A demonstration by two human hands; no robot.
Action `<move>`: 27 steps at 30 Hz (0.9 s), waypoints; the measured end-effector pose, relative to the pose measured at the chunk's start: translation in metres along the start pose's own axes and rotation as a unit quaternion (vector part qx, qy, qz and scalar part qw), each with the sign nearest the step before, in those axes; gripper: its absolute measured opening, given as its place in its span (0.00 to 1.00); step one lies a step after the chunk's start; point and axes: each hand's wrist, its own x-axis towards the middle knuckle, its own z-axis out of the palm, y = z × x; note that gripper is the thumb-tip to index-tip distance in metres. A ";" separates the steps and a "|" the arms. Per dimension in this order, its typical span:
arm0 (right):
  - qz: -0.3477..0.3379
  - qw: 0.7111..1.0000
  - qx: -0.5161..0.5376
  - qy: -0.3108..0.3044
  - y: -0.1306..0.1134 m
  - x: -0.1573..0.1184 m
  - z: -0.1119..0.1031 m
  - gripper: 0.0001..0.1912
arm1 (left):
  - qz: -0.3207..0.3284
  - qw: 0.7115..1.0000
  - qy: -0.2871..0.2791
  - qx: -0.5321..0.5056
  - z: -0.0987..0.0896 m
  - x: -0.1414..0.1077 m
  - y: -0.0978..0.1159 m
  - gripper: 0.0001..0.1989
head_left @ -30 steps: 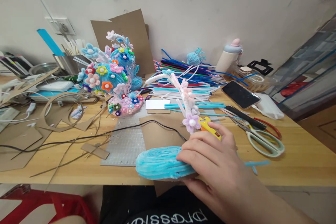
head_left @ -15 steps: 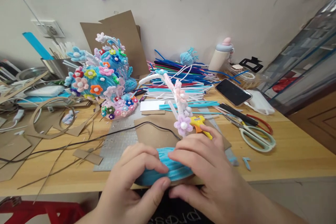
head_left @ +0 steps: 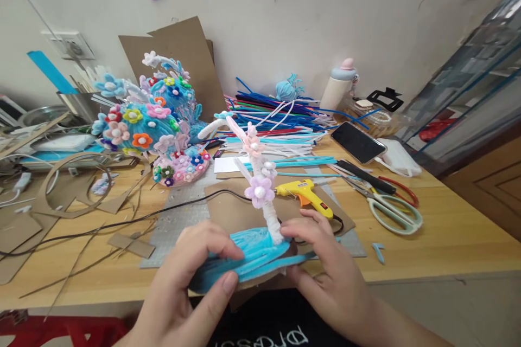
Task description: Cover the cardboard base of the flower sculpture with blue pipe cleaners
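Note:
A round-ended cardboard base (head_left: 254, 283) covered with rows of light blue pipe cleaner is at the table's front edge. From it rises a white-wrapped stem (head_left: 271, 217) bearing a lilac flower (head_left: 259, 191) and a peach flower (head_left: 253, 146); its top bends left. My left hand (head_left: 195, 271) grips the base's left end, thumb at the front edge and fingers on top. At the right end, my right hand (head_left: 329, 265) is closed on a loose light blue pipe cleaner (head_left: 299, 258) running along the front edge. Its fingertips are close to the stem's foot.
A yellow glue gun (head_left: 307, 194) lies behind on cardboard, its black cord crossing left. Scissors (head_left: 394, 214) and a phone (head_left: 358, 142) are to the right. Pipe cleaners (head_left: 268, 114) are piled at the back, beside a flower-covered blue model (head_left: 142, 130). Cardboard scraps (head_left: 130, 244) lie left.
My right hand has moved off the base's top to its right end, uncovering the stem's foot and a loose blue strip. The base and stem have shifted left, and the glue gun shows fully.

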 end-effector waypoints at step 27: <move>0.021 0.999 -0.045 -0.002 -0.002 0.001 0.001 0.19 | 0.283 0.946 0.033 0.153 0.002 -0.004 -0.025 0.11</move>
